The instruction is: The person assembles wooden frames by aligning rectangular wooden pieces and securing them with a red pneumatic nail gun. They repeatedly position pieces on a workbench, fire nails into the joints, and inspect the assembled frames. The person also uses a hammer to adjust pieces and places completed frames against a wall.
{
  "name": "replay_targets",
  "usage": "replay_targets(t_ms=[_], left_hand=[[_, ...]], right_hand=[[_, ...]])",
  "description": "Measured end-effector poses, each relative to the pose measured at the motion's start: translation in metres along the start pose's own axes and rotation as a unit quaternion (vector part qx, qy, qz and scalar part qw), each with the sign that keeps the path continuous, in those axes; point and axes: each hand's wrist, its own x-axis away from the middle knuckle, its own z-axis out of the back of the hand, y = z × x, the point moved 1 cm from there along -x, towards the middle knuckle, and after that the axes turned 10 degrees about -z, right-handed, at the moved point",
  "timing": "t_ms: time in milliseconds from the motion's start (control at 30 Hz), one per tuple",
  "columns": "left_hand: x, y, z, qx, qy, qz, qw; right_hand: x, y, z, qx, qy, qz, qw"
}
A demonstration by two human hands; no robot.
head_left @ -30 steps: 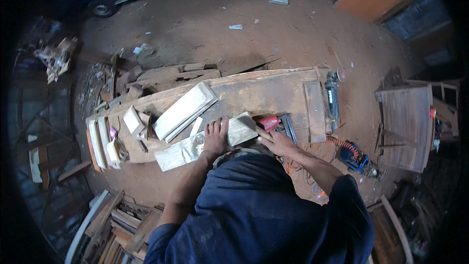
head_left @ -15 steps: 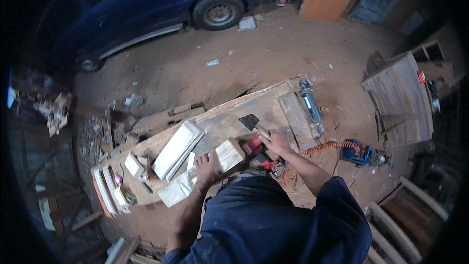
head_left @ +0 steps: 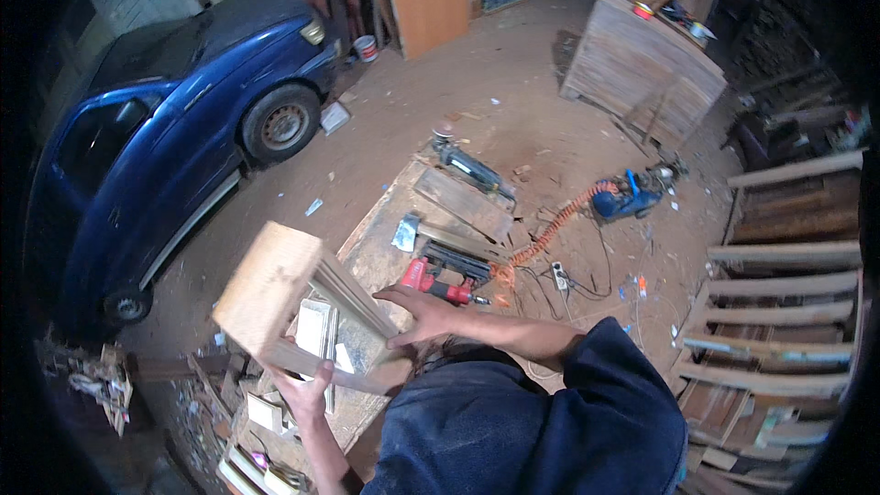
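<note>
An open, box-like wooden frame (head_left: 268, 289) stands raised over the workbench, its broad pale end facing up and to the left. My left hand (head_left: 307, 391) grips its lower near side, thumb on the edge. My right hand (head_left: 420, 313) is closed around the frame's right end. Just beyond that hand, a red cordless drill (head_left: 423, 280) lies on the bench beside a black nail gun (head_left: 456, 262). Farther out rests a hatchet (head_left: 405, 233) with a flat metal blade and wooden handle.
The workbench (head_left: 371, 220) also bears an angle grinder (head_left: 477, 172), a flat board (head_left: 463, 204) and pale wood pieces (head_left: 266, 412). An orange coiled hose (head_left: 559, 220) runs to a blue air compressor (head_left: 628, 199). A blue car (head_left: 197, 128) stands left; a slatted wooden piece (head_left: 779, 312) is right.
My right hand has let go of the hatchet, which now lies on the bench, and has taken the wooden frame. Both hands have lifted and tilted the frame. The view has swung right.
</note>
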Motion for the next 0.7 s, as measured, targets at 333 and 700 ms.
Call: replay_targets(t_ms=[333, 700], left_hand=[[0.03, 0.048, -0.012, 0.38, -0.095, -0.042, 0.919], [0.106, 0.089, -0.13, 0.519, -0.262, -0.111, 0.806]], right_hand=[[0.153, -0.121, 0.007, -0.097, 0.387, -0.156, 0.903], [0.379, -0.143, 0.035, 0.035, 0.602, -0.146, 0.784]])
